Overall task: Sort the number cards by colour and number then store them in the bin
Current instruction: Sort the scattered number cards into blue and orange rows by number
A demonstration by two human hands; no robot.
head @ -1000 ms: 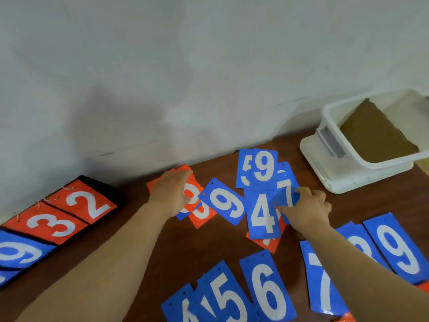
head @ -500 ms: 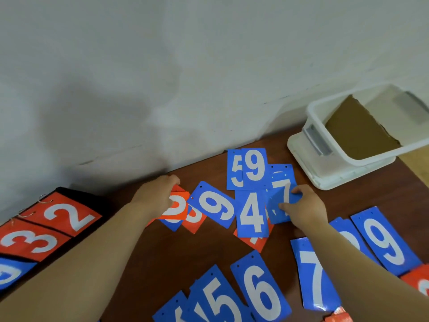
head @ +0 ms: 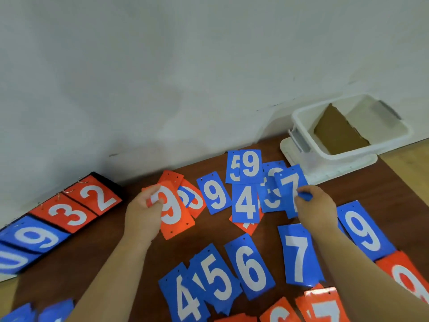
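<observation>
Blue and orange number cards lie scattered on a dark brown table (head: 104,249). My left hand (head: 144,212) grips an orange 9 card (head: 176,212) by its left edge, lifted over other orange cards. My right hand (head: 316,205) pinches a blue 7 card (head: 290,184) at its lower right, tilted above a blue 3 card (head: 270,198). Between the hands lie a blue 9 card (head: 214,194) and a blue 4 card (head: 246,203). The white bin (head: 301,122) stands at the back right with a brown cardboard sheet (head: 336,133) leaning inside it.
A black flip board (head: 69,210) showing orange 2 and 3 and blue 9 sits at the left by the wall. Blue 4, 5, 6 and 7 cards (head: 250,268) lie near me, a blue 9 (head: 364,231) and orange cards at the right. A pale wall rises behind.
My left hand has pulled the orange 9 card out of the pile and toward me. My right hand has lifted the blue 7 card up off the blue stack.
</observation>
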